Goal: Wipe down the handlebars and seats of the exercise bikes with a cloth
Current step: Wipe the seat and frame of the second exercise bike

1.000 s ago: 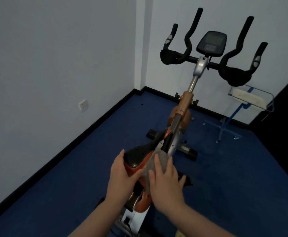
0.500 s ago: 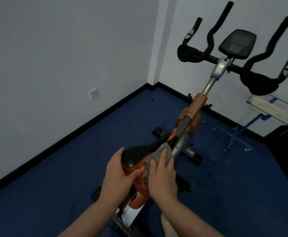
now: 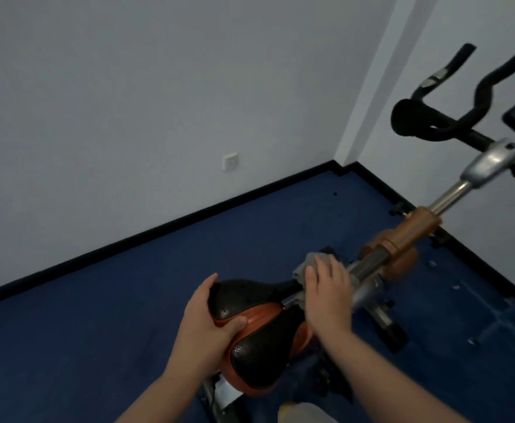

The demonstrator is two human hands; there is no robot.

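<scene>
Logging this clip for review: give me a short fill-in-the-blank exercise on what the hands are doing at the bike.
1. The left hand grips the ____ side of the bike seat.
2. The right hand presses a ____ cloth against the seat's nose.
3. The handlebars are coloured ____.
4. The floor is coloured ____.

Missing words: left; grey; black; blue

Matt perforated seat [image 3: 250,303], soft grey cloth [image 3: 306,268]

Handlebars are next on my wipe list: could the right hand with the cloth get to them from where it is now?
Probably yes. The right hand presses the cloth on the seat nose, and only open air shows between it and the handlebars; whether they're within arm's reach is unclear.
</scene>
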